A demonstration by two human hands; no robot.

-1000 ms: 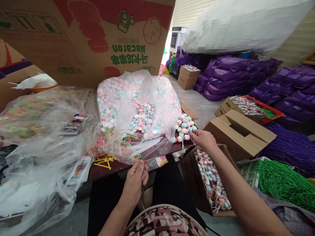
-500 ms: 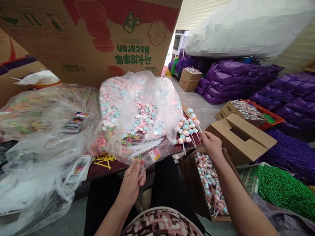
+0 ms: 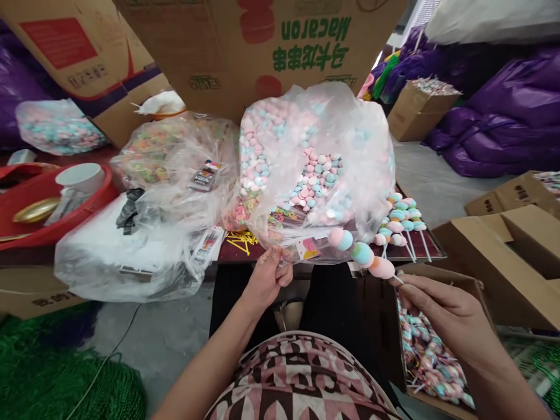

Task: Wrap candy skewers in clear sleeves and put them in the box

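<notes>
From where I stand, the big clear plastic bag of pink, white and pale-blue button-shaped candies (image 3: pixel 347 146) fills the middle of the dark-red desk (image 3: pixel 229 256), and I place the rest by it. In front of the bag's right side, the person's right hand (image 3: pixel 444 306) has thumb and fingers clamped on the thin white stick of a skewer of pink, blue and green puffy sweets (image 3: pixel 362 254). The sweets lie wholly beyond that grip, slanting up and leftward from the fingertips across the bag's near edge, with the pink end sweet farthest from the fingers.

Before the bag's near edge, left of the skewer, the left hand (image 3: pixel 270 274) pinches the left end of a small clear packet with a colourful printed label (image 3: pixel 307 248); thumb and fingers are closed on it. The skewer's far end is just beside the packet; I can't tell whether they touch.

A pile of similar unwrapped skewers (image 3: pixel 400 220) sits against the bag's right side. Lower, to the bag's right front, an open brown cardboard box (image 3: pixel 387 333) holds wrapped candy skewers (image 3: pixel 431 357). Thin yellow sticks (image 3: pixel 240 241) lie at the bag's left front.
</notes>
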